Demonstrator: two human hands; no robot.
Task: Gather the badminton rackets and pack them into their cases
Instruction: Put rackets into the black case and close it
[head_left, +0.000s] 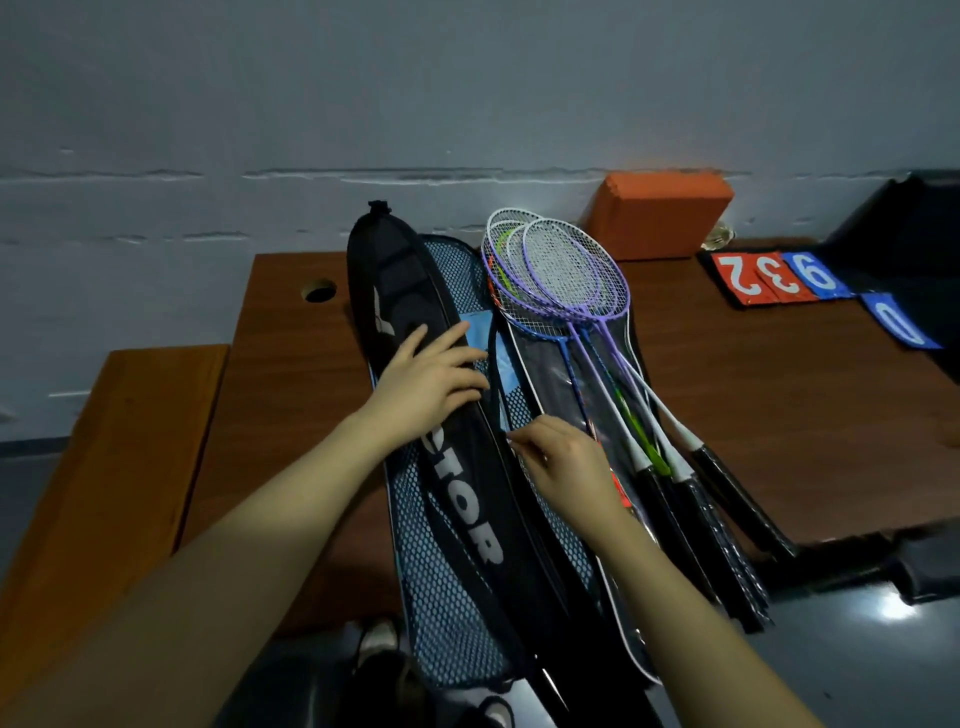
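Note:
A black and blue mesh racket case (457, 525) with white lettering lies lengthwise on the brown table (291, 395). My left hand (431, 379) rests flat on its upper part, fingers spread. My right hand (566, 467) pinches something small at the case's right edge, probably a zipper pull. To the right, several rackets (571, 280) with purple, blue and white frames lie stacked on a second, dark case (550, 369), with their black handles (717, 499) pointing toward me.
An orange block (660, 215) stands against the grey wall behind the rackets. Flip score cards (779, 278) with red and blue numbers lie at the right, beside a dark object (904, 228). A wooden bench (109, 467) sits left of the table. My shoes (379, 644) show below.

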